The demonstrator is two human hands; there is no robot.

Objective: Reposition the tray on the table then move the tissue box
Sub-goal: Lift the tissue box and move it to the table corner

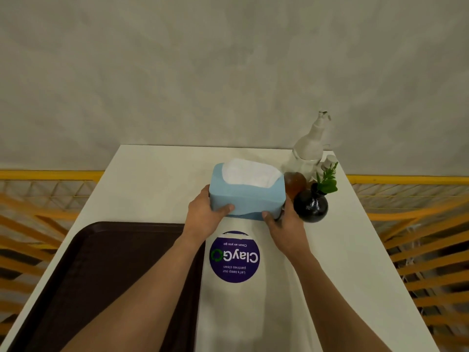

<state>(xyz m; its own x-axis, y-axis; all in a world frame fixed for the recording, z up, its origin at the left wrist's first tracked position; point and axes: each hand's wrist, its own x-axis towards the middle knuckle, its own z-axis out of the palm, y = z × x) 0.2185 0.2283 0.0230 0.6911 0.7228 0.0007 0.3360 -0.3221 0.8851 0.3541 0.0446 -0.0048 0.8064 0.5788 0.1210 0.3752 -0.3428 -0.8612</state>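
Note:
A light blue tissue box (pixel 250 196) with white tissue showing at its top stands toward the far middle of the white table (pixel 152 174). My left hand (pixel 206 214) grips its left end and my right hand (pixel 284 222) grips its right end, thumbs on the near face. A dark brown tray (pixel 96 270) lies flat on the near left part of the table, partly under my left forearm.
Right of the box stand a round black vase (pixel 311 205) with a green sprig, an amber bottle (pixel 294 182) and a clear glass bottle (pixel 311 148). A purple round sticker (pixel 234 256) marks the tabletop. Yellow railings (pixel 418 212) flank both sides; a grey wall is behind.

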